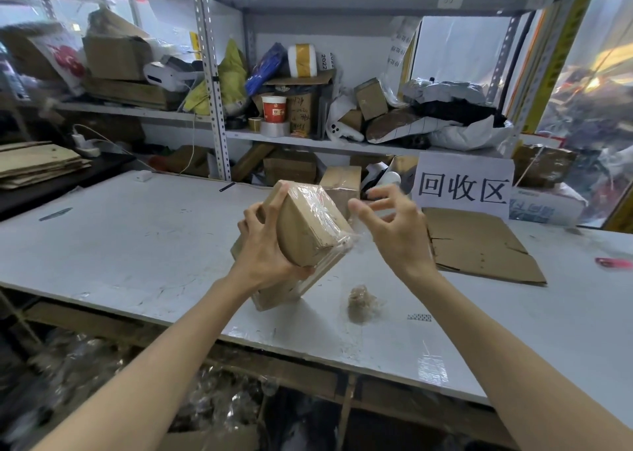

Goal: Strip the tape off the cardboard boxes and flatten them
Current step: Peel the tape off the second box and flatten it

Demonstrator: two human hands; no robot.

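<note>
A small brown cardboard box [308,231] wrapped in clear tape stands tilted on the white table [137,245], its lower end touching the tabletop. My left hand [263,241] grips its left side, fingers curled over the top edge and thumb underneath. My right hand [394,224] hovers just right of the box with its fingers curled. A strip of clear tape [359,236] stretches from the box's right corner to those fingers, which seem to pinch it.
A crumpled ball of used tape [359,303] lies near the table's front. A flattened cardboard sheet [479,245] lies at the right, below a paper sign [462,187]. Another taped box [342,180] sits behind. Flat cardboard is stacked at the far left [34,163]. Cluttered shelves stand behind.
</note>
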